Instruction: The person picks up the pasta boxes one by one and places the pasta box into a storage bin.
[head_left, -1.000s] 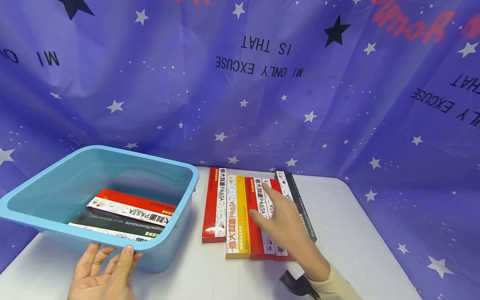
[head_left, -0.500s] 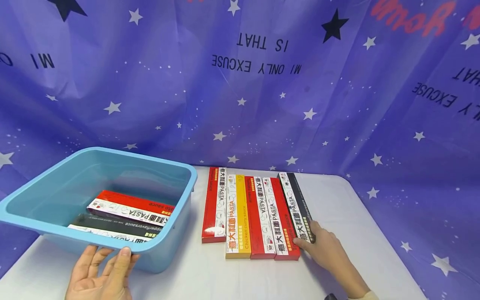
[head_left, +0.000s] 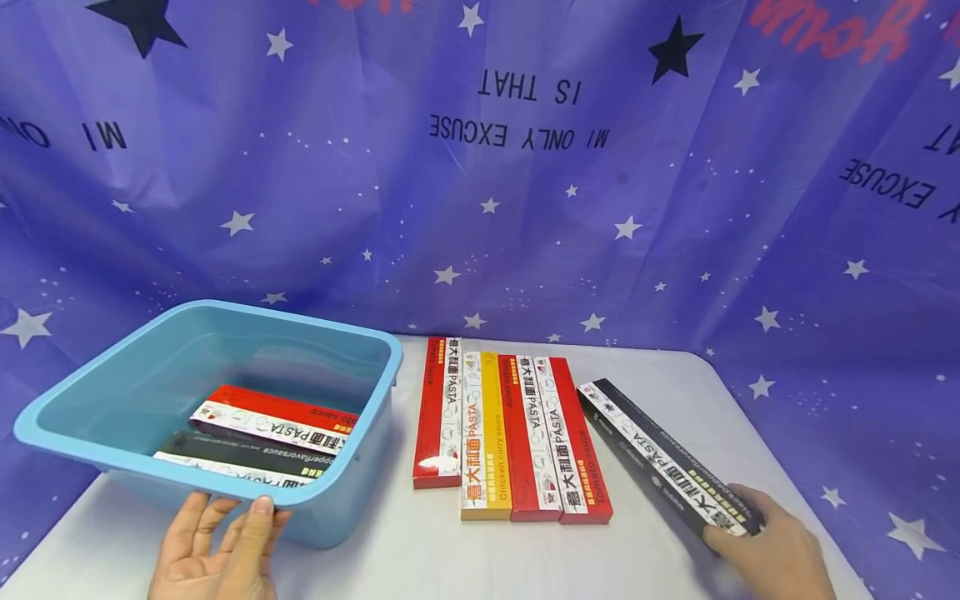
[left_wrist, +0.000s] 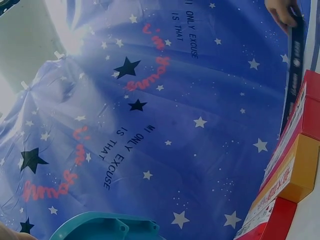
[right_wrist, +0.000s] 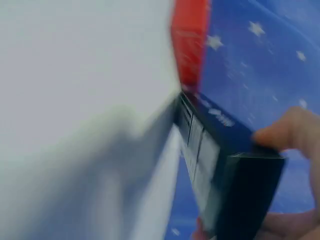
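Slantwise, the black box (head_left: 667,458) juts forward from the right hand (head_left: 780,550).

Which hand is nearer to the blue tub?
Left. The left hand grips the near rim of the blue tub; the right hand is well apart from it, right of the row of pasta boxes, gripping a black box.

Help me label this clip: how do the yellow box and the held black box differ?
The yellow box lies between red boxes; the right hand grips the black box. The yellow box points nearly straight ahead; the black box slants diagonally. Both are long, with printed white strips.
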